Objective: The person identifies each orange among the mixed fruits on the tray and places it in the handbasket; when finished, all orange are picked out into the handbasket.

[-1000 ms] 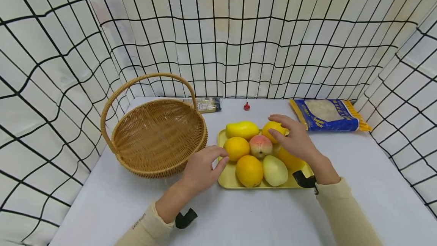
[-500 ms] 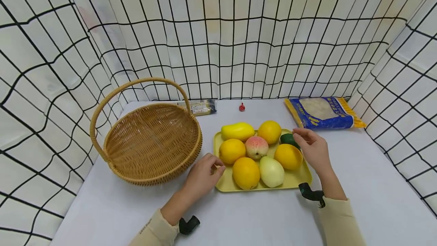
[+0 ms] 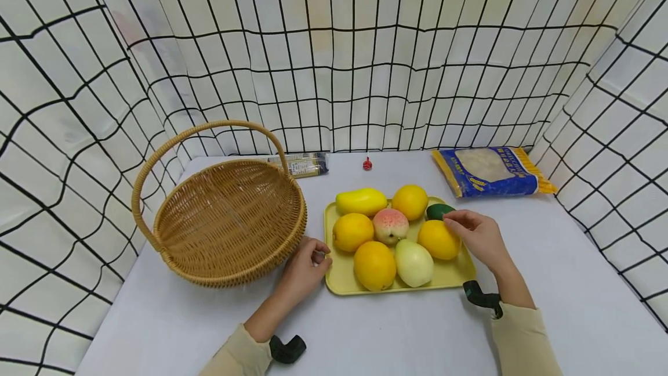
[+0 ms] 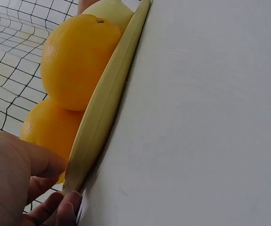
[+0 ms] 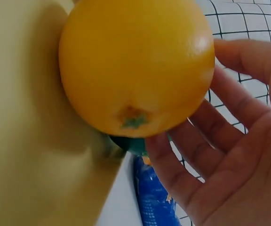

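Observation:
A yellow tray (image 3: 341, 283) holds several oranges (image 3: 374, 266), a peach (image 3: 391, 226), a pale green pear (image 3: 414, 263), a yellow mango (image 3: 361, 201) and a dark green fruit (image 3: 440, 211), partly hidden. My left hand (image 3: 305, 266) is at the tray's left edge; in the left wrist view its thumb and curled fingers pinch the tray's rim (image 4: 95, 122). At the other end, my right hand (image 3: 480, 239) hovers beside the rightmost orange (image 3: 439, 240). Its fingers (image 5: 222, 122) extend loosely along that orange, which stays on the tray; contact is hard to tell.
A wicker basket (image 3: 229, 219) with a tall arched handle stands left of the tray. Behind are a long packet (image 3: 308, 164), a small red object (image 3: 367, 163) and a blue and yellow bag (image 3: 487, 173). Black-gridded white walls (image 3: 344, 57) enclose the table.
My right hand has moved from above the back orange, out rightward past the dark green fruit, then down beside the rightmost orange. My left hand has lowered to the tray's left edge.

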The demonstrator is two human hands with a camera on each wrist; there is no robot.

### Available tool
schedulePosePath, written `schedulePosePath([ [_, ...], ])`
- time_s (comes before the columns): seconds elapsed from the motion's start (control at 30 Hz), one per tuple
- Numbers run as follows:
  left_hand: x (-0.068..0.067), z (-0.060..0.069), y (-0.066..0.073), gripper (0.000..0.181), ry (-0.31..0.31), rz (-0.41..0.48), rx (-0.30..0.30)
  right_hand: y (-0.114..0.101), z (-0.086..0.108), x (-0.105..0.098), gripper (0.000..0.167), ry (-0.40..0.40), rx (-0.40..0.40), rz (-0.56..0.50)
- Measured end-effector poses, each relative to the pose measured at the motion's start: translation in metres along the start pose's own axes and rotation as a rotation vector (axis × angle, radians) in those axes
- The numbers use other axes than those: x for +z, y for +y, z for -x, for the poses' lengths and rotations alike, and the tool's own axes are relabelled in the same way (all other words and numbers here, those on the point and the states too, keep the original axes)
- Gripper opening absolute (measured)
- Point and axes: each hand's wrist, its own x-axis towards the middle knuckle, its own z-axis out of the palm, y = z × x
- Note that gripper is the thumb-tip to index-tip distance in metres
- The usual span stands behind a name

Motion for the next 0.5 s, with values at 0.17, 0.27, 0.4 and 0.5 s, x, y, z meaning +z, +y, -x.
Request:
schedulePosePath([
  [0.17, 0.000, -0.001, 0.000, 0.010, -0.010, -0.006, 0.000, 0.004, 0.002, -0.005, 0.042, -0.114, -0.051, 0.042],
  [0.27, -0.001, -0.001, 0.001, 0.009, -0.015, -0.012, -0.005, 0.005, 0.003, -0.008, 0.045, -0.178, -0.076, 0.061],
  [0.4, -0.001, -0.001, 0.001, 0.009, -0.014, -0.026, -0.019, 0.008, 0.004, -0.011, 0.052, -0.246, -0.091, 0.063],
  [0.5, 0.000, -0.001, 0.000, 0.009, -0.015, -0.036, -0.018, 0.011, 0.005, -0.011, 0.058, -0.286, -0.112, 0.067],
])
